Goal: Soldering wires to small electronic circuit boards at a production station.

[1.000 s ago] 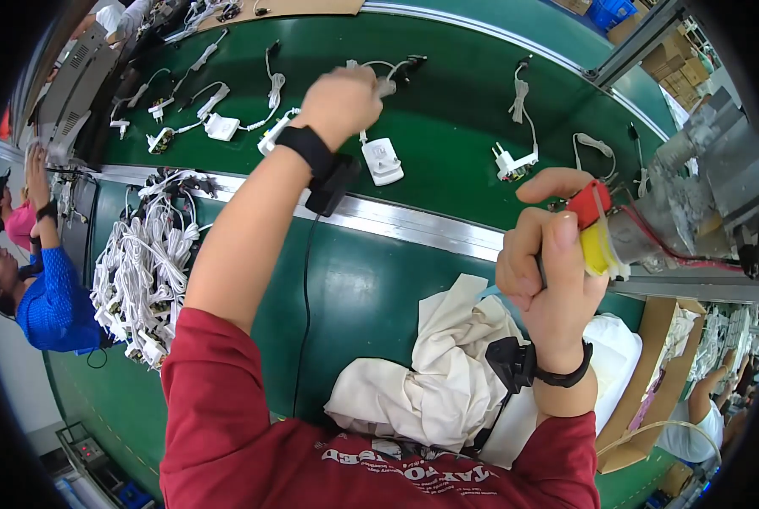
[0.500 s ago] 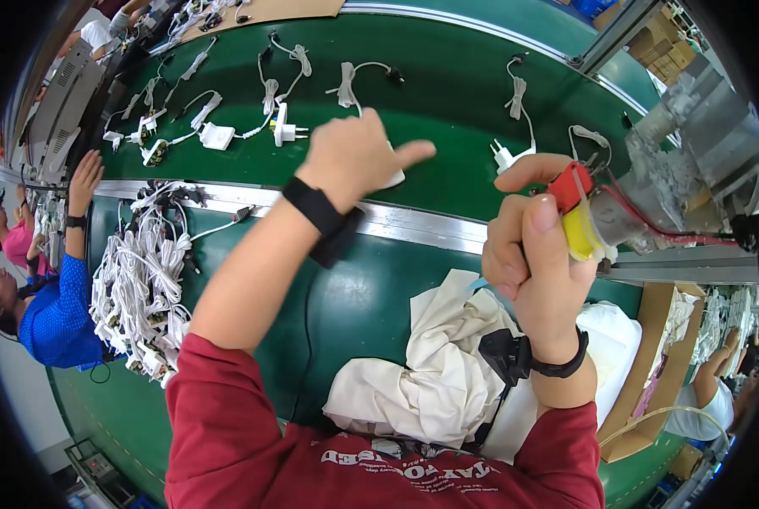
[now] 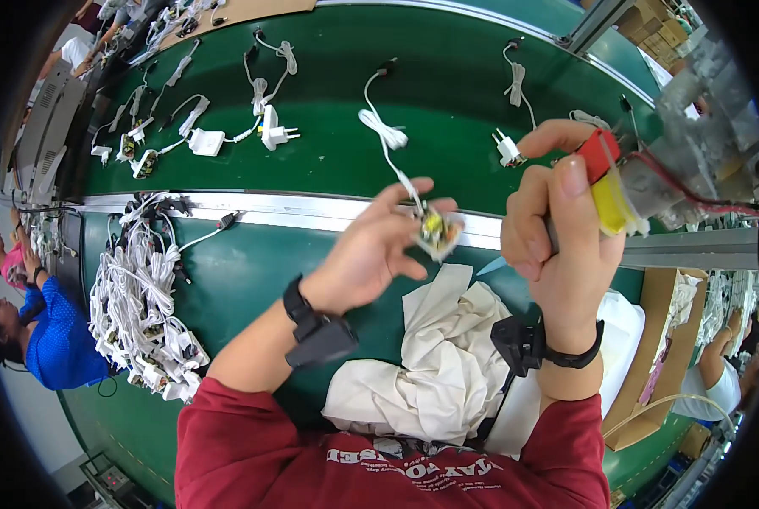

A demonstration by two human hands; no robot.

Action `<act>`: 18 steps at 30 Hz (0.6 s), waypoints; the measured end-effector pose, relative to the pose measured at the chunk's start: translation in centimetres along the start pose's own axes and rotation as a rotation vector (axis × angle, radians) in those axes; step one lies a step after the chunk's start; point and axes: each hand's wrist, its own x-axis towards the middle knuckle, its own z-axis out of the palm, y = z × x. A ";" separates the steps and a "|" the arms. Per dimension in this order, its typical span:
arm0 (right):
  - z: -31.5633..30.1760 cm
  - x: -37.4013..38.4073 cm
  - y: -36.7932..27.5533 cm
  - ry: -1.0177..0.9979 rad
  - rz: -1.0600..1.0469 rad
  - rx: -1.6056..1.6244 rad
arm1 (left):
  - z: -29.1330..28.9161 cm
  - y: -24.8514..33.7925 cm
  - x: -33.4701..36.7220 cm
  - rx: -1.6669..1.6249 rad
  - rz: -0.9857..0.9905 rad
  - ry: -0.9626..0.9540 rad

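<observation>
My left hand point(image 3: 371, 250) holds a white-corded power adapter with its circuit board point(image 3: 435, 234) bare, above the metal rail near me. Motion blurs the fingertips and the board. From it a white cord point(image 3: 383, 131) runs away across the green belt to a dark plug. My right hand point(image 3: 562, 229) is wrapped round the end of a grey cylindrical tool with a red switch block point(image 3: 598, 154) and a yellow band point(image 3: 610, 208); red and black wires run along it. Beyond that hand, a white two-pin adapter point(image 3: 507, 149) lies on the belt.
Several adapters point(image 3: 205, 142) with bundled cords lie along the far belt. A heap of corded adapters point(image 3: 146, 288) is at left. Cream cloth point(image 3: 447, 365) lies before me, a cardboard box point(image 3: 659, 365) at right. A person in blue point(image 3: 65, 339) works at far left.
My left hand has come back toward me and to the right, bringing the adapter off the belt with its cord stretched out. My right hand and the tool have shifted slightly right.
</observation>
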 end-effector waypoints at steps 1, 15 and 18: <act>0.0 0.1 -0.2 0.003 0.007 -0.005 | 0.1 -1.4 -0.4 -0.115 -0.064 -0.047; 1.3 -0.6 1.8 -0.113 -0.070 -0.075 | 1.6 -3.4 -2.6 0.379 -0.007 -0.233; 1.2 -0.4 1.8 -0.132 -0.050 -0.082 | 1.3 -3.4 -2.6 0.398 -0.054 -0.243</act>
